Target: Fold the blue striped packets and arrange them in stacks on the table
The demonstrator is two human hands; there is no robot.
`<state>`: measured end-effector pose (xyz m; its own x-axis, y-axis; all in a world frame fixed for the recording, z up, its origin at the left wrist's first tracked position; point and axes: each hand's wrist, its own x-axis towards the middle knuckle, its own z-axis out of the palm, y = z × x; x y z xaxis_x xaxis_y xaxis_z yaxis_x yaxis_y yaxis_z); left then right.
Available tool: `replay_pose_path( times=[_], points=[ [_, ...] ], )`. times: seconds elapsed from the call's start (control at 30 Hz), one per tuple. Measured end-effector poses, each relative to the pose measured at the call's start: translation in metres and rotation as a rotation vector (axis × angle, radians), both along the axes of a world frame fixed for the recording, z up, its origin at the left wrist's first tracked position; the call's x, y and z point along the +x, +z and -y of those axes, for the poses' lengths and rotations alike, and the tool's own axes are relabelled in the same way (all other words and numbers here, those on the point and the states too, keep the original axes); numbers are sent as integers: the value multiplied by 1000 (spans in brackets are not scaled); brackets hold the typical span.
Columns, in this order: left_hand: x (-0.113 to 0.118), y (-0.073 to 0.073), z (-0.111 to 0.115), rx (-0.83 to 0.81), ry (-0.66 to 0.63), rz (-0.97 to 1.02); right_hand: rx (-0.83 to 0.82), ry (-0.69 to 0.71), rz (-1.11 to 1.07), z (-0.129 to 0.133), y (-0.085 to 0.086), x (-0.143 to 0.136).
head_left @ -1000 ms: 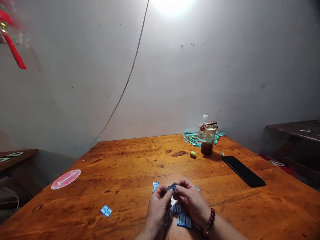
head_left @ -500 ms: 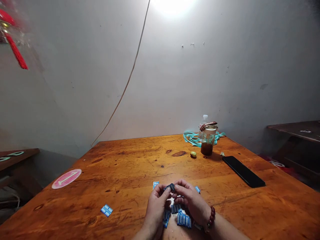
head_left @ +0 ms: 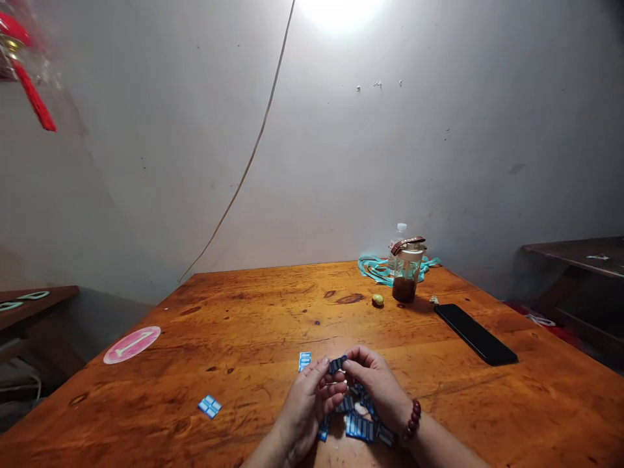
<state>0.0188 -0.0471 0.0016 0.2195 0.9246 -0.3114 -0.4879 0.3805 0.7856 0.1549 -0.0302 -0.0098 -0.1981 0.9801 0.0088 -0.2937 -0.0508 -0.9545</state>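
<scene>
Blue and dark, a small strip (head_left: 337, 364) is up between the two hands, over the near part of the wooden bench (head_left: 253, 312). Its long way runs from left to right, and its right end tips up a little. The right hand (head_left: 383, 385) is the nearer one: its thumb and finger are pinched together on the right end. The left hand (head_left: 306, 398) is on the other side, with its thumb tip right by the left end. Its lower fingers are a bit bent, under the strip. I cannot tell if the left hand is squeezing the strip or just next to it.

Under the hands is a pile of blue and white cards (head_left: 359, 428). One flat card (head_left: 305, 361) peeks out on the far side of the left hand. Another card (head_left: 209, 406) lies alone, well off to the left.

Now the words. A brown strap (head_left: 408, 244) on top of the drink bottle (head_left: 404, 283) says "SPORT". A pink round sign (head_left: 132, 345) on the left has a big white "1". The clear bottle (head_left: 401, 229) behind has red marks too small to read. I see no words on the black phone (head_left: 475, 334). Any words on the cards are too tiny to read.
</scene>
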Motion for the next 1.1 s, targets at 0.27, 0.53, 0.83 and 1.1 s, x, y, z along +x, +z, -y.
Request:
replay_pose_path(
  times=[0.27,0.53,0.83,1.1],
  points=[
    [0,-2,0,19,-51,-34,0,13,26,1,5,1],
    [-4,10,1,582,-77,-665,362,1,484,2,8,11],
    [-21,8,-14,493,160,-551,563,98,962,4,12,21],
    [-16,-3,-14,322,146,-380,579,215,1170,7,4,16]
  ],
)
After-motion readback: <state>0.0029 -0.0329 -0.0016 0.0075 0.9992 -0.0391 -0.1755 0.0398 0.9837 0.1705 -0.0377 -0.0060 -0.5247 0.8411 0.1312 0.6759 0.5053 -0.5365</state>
